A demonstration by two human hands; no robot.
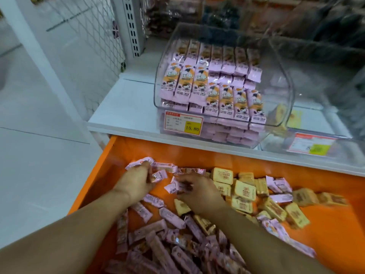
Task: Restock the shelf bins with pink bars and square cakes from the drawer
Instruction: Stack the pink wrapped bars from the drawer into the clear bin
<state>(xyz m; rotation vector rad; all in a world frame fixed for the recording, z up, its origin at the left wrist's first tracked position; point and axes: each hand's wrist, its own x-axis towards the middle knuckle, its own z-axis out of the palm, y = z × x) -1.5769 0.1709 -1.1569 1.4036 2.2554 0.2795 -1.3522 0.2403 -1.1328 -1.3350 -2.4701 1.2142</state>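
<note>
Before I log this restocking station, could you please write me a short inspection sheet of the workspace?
Surface: white shelf above an open orange drawer.
Job's things: pink bars and square cakes loose in the drawer; clear bin holds stacked pink bars; the neighbouring bin looks nearly empty.
Clutter: price tag on the bin front.
Grippers: left hand grips pink bars; right hand pinches one.
Cables: nothing seen.
Surroundings: wire mesh panel, blurred upper shelves.
</note>
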